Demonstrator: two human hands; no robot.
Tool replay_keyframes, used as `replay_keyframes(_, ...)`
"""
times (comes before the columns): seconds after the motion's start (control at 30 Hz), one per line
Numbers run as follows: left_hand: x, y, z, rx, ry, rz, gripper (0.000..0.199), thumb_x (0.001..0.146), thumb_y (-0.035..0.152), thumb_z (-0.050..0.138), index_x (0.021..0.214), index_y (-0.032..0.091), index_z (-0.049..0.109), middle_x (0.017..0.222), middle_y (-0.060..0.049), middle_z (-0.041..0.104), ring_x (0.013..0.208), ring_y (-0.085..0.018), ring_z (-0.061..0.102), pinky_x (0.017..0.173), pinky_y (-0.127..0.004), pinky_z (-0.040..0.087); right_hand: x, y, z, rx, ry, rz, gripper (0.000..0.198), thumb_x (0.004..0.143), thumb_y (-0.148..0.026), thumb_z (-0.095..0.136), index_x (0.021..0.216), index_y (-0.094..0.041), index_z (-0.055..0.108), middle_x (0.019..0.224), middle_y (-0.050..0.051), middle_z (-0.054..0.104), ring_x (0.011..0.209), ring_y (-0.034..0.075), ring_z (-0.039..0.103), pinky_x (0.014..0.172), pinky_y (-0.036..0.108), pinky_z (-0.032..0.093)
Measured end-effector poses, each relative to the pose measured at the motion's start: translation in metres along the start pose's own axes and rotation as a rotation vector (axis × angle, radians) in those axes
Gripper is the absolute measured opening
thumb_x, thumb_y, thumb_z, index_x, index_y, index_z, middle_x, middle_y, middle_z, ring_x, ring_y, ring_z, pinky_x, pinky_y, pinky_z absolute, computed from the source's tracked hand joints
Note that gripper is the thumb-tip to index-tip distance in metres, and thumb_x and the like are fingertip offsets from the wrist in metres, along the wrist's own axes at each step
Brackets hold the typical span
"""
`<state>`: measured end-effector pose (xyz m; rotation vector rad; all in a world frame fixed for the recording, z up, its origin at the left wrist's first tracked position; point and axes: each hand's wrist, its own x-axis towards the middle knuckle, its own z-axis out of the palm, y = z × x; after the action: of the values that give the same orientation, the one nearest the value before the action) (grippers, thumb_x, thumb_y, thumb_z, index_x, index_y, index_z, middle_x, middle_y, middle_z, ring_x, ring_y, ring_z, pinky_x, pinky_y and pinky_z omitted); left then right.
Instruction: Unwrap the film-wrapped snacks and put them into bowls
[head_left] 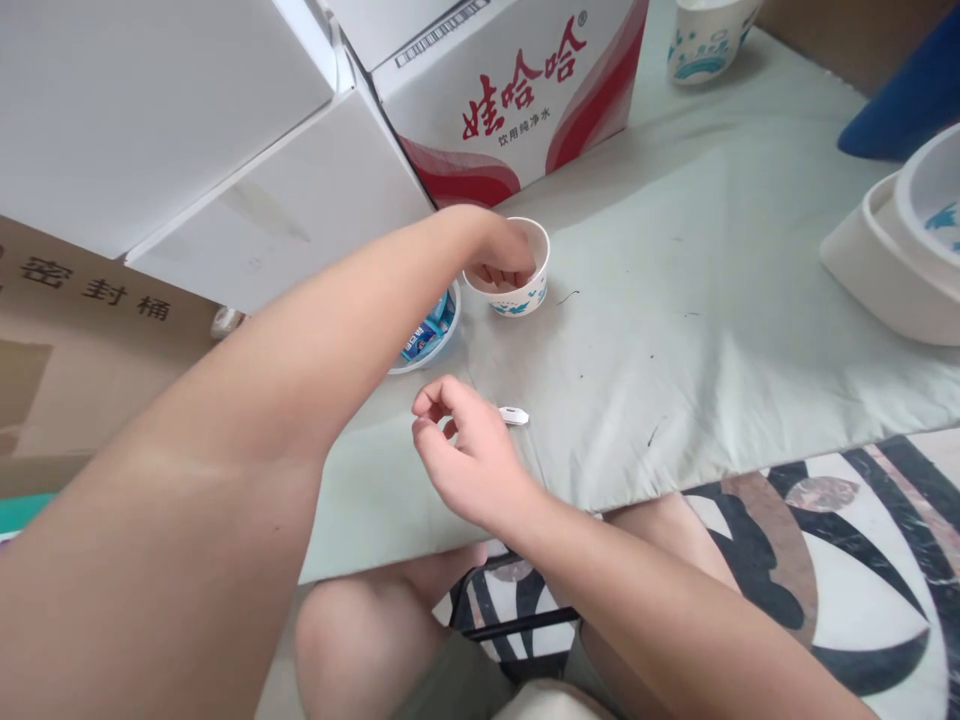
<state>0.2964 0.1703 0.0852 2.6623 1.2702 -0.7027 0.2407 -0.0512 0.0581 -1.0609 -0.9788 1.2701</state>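
L hand (511, 248) inside blue-printed paper bowl (520, 303), grip: can't tell. R hand (471, 445) loosely curled, nothing visibly held, bowl at its 12 o'clock. Lift-out prob. needs rim clearance.

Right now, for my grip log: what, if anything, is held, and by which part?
Cannot tell: left hand reaches into the bowl, fingertips hidden; right hand shows nothing held.

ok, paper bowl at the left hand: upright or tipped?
Upright: the paper bowl has its rim facing up, left hand inside it.
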Motion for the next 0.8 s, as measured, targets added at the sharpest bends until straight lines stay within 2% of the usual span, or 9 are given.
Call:
replay_keyframes(0.1, -0.018, 0.004, -0.020, -0.013, -0.060, -0.039, 0.014, 0.079, 0.018, 0.062, 0.077, 0.014, 0.075, 0.074, -0.001, 0.067, 0.078, -0.018, 0.069, 0.080, -0.035, 0.053, 0.001, 0.003, 0.003, -0.006, -0.019, 0.001, 0.005, 0.079, -0.020, 0.051, 0.083, -0.024, 0.052, 0.084, -0.002, 0.059, 0.081, 0.016, 0.056, 0.073, 0.031, 0.043)
replay_keyframes(0.23, -0.085, -0.015, -0.023, -0.230, 0.491, 0.121, 0.016, 0.083, 0.012, 0.053, 0.073, 0.018, 0.064, 0.070, 0.001, 0.057, 0.075, -0.015, 0.059, 0.080, -0.033, 0.048, -0.001, 0.007, 0.004, -0.013, -0.047, 0.043, 0.003, 0.080, -0.022, 0.050, 0.082, -0.024, 0.052, 0.078, -0.003, 0.058, 0.073, 0.015, 0.054, 0.069, 0.031, 0.041)
replay_keyframes(0.33, -0.146, -0.063, 0.019, -0.471, 0.939, 0.045, 0.024, 0.084, 0.011, 0.055, 0.064, 0.022, 0.049, 0.063, 0.004, 0.048, 0.062, -0.012, 0.044, 0.065, -0.028, 0.040, -0.005, 0.009, 0.006, 0.041, -0.101, 0.117, 0.003, 0.080, -0.025, 0.050, 0.082, -0.024, 0.052, 0.069, -0.005, 0.054, 0.063, 0.013, 0.051, 0.062, 0.029, 0.039)
replay_keyframes(0.43, -0.191, -0.120, 0.096, -0.523, 1.324, -0.435, 0.034, 0.087, 0.015, 0.051, 0.058, 0.024, 0.036, 0.057, 0.004, 0.035, 0.060, -0.013, 0.038, 0.067, -0.031, 0.041, -0.007, 0.015, 0.011, 0.050, -0.126, 0.128, 0.004, 0.079, -0.026, 0.051, 0.081, -0.024, 0.052, 0.066, -0.006, 0.053, 0.060, 0.012, 0.050, 0.059, 0.028, 0.039)
replay_keyframes(0.5, -0.203, -0.146, 0.146, -0.587, 1.175, -0.646, 0.024, 0.084, 0.022, 0.057, 0.065, 0.024, 0.043, 0.065, 0.002, 0.045, 0.067, -0.016, 0.047, 0.077, -0.035, 0.047, -0.005, 0.022, 0.017, 0.015, -0.122, 0.128, 0.004, 0.077, -0.027, 0.051, 0.080, -0.024, 0.052, 0.064, -0.006, 0.051, 0.058, 0.012, 0.048, 0.057, 0.028, 0.037)
replay_keyframes(0.53, -0.203, -0.153, 0.165, -0.593, 1.041, -0.656, 0.014, 0.078, 0.024, 0.066, 0.074, 0.023, 0.052, 0.078, -0.002, 0.056, 0.081, -0.020, 0.056, 0.086, -0.039, 0.049, -0.003, 0.026, 0.021, -0.003, -0.120, 0.131, 0.005, 0.077, -0.027, 0.051, 0.080, -0.024, 0.052, 0.063, -0.006, 0.051, 0.057, 0.012, 0.047, 0.056, 0.028, 0.036)
replay_keyframes(0.6, -0.195, -0.159, 0.188, -0.538, 0.865, -0.611, 0.031, 0.073, 0.030, 0.072, 0.101, 0.021, 0.061, 0.111, -0.010, 0.063, 0.113, -0.029, 0.059, 0.104, -0.045, 0.045, 0.002, 0.033, 0.031, -0.033, -0.122, 0.132, 0.006, 0.077, -0.028, 0.051, 0.080, -0.024, 0.052, 0.063, -0.007, 0.050, 0.057, 0.012, 0.047, 0.056, 0.028, 0.035)
replay_keyframes(0.67, -0.178, -0.159, 0.192, -0.519, 0.763, -0.604, 0.054, 0.070, 0.034, 0.075, 0.119, 0.020, 0.058, 0.129, -0.017, 0.059, 0.127, -0.035, 0.054, 0.110, -0.048, 0.042, 0.007, 0.039, 0.041, -0.062, -0.138, 0.125, 0.006, 0.076, -0.027, 0.050, 0.080, -0.024, 0.051, 0.062, -0.007, 0.049, 0.056, 0.012, 0.047, 0.057, 0.028, 0.034)
replay_keyframes(0.8, -0.148, -0.163, 0.178, -0.550, 0.669, -0.535, 0.065, 0.072, 0.032, 0.073, 0.132, 0.021, 0.052, 0.131, -0.018, 0.062, 0.128, -0.037, 0.056, 0.109, -0.047, 0.043, 0.013, 0.044, 0.053, -0.133, -0.179, 0.098, 0.006, 0.075, -0.024, 0.047, 0.079, -0.024, 0.051, 0.060, -0.008, 0.049, 0.056, 0.012, 0.046, 0.059, 0.028, 0.035)
